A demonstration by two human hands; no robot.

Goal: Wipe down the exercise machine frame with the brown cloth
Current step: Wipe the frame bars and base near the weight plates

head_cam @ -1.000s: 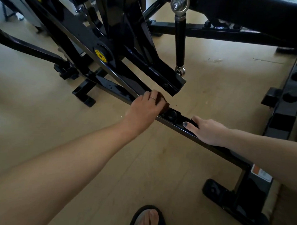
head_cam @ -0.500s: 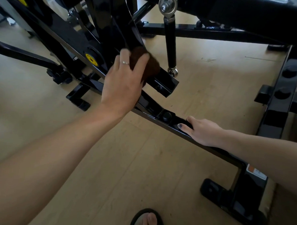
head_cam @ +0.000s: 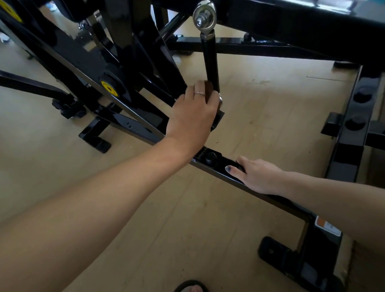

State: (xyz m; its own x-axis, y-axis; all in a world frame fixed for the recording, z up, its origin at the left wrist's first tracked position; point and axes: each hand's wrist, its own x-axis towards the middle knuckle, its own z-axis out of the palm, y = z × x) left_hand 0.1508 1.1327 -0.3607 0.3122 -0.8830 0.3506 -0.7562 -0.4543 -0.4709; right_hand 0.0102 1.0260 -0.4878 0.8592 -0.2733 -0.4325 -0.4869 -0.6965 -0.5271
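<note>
At the far left, a yellow round sticker (head_cam: 109, 88) sits on a pivot of the black exercise machine frame (head_cam: 79, 60), whose slanted bars run down toward the middle of your view over the pale wooden floor (head_cam: 211, 221).

Your left hand (head_cam: 192, 117) reaches in from the lower left and rests on the end of a slanted bar of that frame. Its fingers are curled and close together, with a ring (head_cam: 199, 93) on one of them, and they grip the brown cloth (head_cam: 208, 89). Only a small dark-brown edge of the cloth shows past your fingertips; the rest is hidden under the hand. The cloth lies pressed against the lower end of the upright black rod (head_cam: 210, 60), just above its metal end fitting. At the top of the rod is a silver eye joint (head_cam: 204, 15).

Further right, your right hand (head_cam: 257, 176) lies on the low rail (head_cam: 283, 202) that runs diagonally along the floor. The thumb, with dark nail polish, lies against the near face of the rail. The other fingers curl over its top and far side, so you cannot tell how tightly they close. A black rubber stop (head_cam: 210, 157) sits on the rail between your two hands.

At the bottom edge, toes in a black sandal (head_cam: 191, 291) show.
</note>
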